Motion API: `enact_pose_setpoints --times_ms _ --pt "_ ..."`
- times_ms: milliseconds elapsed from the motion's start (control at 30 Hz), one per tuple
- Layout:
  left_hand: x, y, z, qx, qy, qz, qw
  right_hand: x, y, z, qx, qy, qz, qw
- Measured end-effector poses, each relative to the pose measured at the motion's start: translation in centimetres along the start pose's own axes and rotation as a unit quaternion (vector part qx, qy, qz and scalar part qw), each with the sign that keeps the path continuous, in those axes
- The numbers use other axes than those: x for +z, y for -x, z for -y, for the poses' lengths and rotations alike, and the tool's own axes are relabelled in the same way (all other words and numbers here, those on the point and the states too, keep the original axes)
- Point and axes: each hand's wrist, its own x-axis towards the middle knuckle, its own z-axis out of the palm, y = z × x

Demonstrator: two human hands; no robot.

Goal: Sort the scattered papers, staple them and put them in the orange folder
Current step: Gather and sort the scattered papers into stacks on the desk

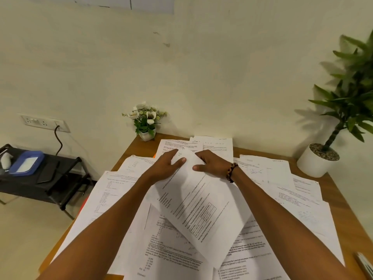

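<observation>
Printed white papers (302,199) lie scattered and overlapping over most of the wooden table (141,146). Both hands hold one printed sheet (203,211), tilted diagonally above the pile, by its far end. My left hand (164,166) pinches that end with the thumb on top. My right hand (212,163), with a beaded bracelet on the wrist, grips it from the right, thumb on the page. A thin orange edge (84,203), perhaps the folder, peeks out under the papers at the table's left side. No stapler is in view.
A small white pot of flowers (146,120) stands at the table's far left corner. A large potted plant (321,158) stands at the far right. A low black stand (50,174) with a blue box is on the floor left of the table. The wall runs right behind the table.
</observation>
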Motion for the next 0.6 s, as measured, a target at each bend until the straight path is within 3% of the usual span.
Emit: enact_pose_setpoints --times_ms 200,333,433,600 --pt "-0.3 0.8 1.3 -0.052 -0.037 0.019 0.998 0.9 0.9 1.0 0.012 0.003 0.030 0.999" --pt "-1.2 1.9 1.0 -0.018 -0.057 0.053 0.997 1.8 1.8 2.0 0.120 -0.095 0.010 0.988" --pt "-1.9 2.6 1.8 -0.034 -0.108 0.098 0.989 2.6 2.0 1.7 0.153 -0.118 -0.041 0.980" --pt "-2.5 4.1 1.8 -0.025 -0.151 0.205 0.967 2.7 3.9 -0.1 0.144 -0.056 -0.161 0.975"
